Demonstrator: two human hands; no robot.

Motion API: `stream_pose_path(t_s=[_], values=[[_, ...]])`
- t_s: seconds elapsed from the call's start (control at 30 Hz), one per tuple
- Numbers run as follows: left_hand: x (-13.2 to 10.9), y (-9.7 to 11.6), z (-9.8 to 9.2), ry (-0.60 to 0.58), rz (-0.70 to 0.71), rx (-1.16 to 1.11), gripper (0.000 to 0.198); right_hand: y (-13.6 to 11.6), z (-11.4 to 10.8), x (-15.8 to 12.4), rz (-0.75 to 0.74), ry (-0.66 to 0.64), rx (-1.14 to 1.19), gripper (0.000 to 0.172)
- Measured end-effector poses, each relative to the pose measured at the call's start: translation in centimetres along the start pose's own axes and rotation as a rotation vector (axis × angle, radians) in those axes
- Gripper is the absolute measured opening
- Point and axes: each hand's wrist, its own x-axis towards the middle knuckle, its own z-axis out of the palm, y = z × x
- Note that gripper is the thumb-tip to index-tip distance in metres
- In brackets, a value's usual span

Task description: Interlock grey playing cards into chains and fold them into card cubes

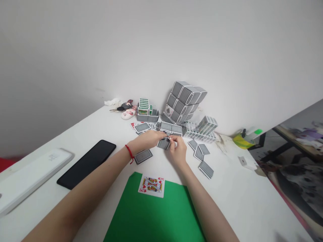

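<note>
My left hand (pixel 150 138), with a red string bracelet at the wrist, and my right hand (pixel 178 148) meet over a small grey-backed playing card piece (pixel 163 144). Fingers of both hands are closed on it, though its exact folds are partly hidden. Just behind lies a block made of folded cards (pixel 168 127). Farther back leans a tall structure of card cubes (pixel 185 102) against the wall. A single card (pixel 143 156) lies face down below my left hand. On the green sheet (pixel 156 215) a king of hearts (pixel 151 185) lies face up.
Loose cards (pixel 199 153) lie to the right and more (pixel 142 127) at the left. Card boxes (pixel 143 107) sit in a card tray (pixel 147 118). Clear-wrapped packs (pixel 199 131), a black phone (pixel 87 164), a white device (pixel 35 178) and a yellow holder (pixel 243 142) stand around.
</note>
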Motion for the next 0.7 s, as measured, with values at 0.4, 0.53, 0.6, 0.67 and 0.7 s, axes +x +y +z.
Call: stream_pose_path(t_s=[0.4,0.53,0.6,0.67,0.7], values=[[-0.2,-0.9,0.2,0.053,-0.028,-0.151,0.033,-0.3,-0.1,-0.3,-0.002,0.011,0.001,0.01],[-0.3,-1.3,0.5,0.058,-0.057,-0.19,0.033,0.0,0.0,-0.4,-0.003,0.013,0.003,0.009],[-0.4,-1.3,0.5,0.06,-0.064,-0.2,0.033,0.1,0.1,-0.4,-0.008,0.015,0.008,0.009],[-0.4,-1.3,0.5,0.055,-0.067,-0.207,0.034,0.2,0.1,-0.4,-0.013,0.014,0.015,0.01],[-0.4,-1.3,0.5,0.052,-0.069,-0.211,0.034,0.2,0.0,-0.4,-0.015,0.013,0.017,0.01]])
